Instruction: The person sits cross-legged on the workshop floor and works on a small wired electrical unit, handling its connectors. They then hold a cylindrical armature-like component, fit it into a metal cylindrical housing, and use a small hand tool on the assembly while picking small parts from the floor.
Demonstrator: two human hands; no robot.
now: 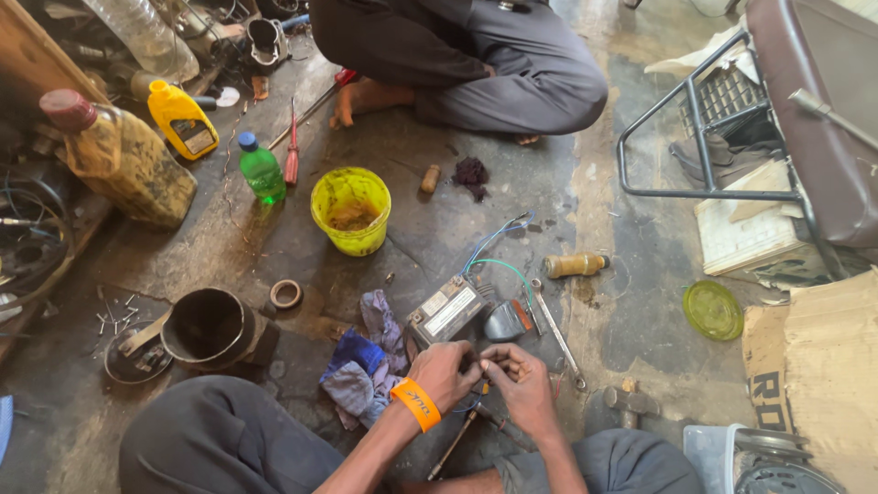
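Note:
My left hand (445, 373), with an orange wristband, and my right hand (523, 382) meet low in the middle of the view, fingertips pinched together on a small part with thin wires; the part itself is mostly hidden by my fingers. Just above them on the floor lies a grey box-shaped electrical unit (446, 311) with blue and green wires (495, 252) leading off it. Beside it sits a small grey and orange part (508, 321), then a spanner (559, 335). A screwdriver (455, 443) lies under my hands.
A crumpled blue rag (364, 367), a dark metal cylinder (210, 328), a yellow bucket (351, 210), a green bottle (262, 170), oil containers (181, 118), a red screwdriver (292, 146). Another person sits cross-legged (476, 59) at the top. A metal chair frame (695, 146) and cardboard (814, 366) stand right.

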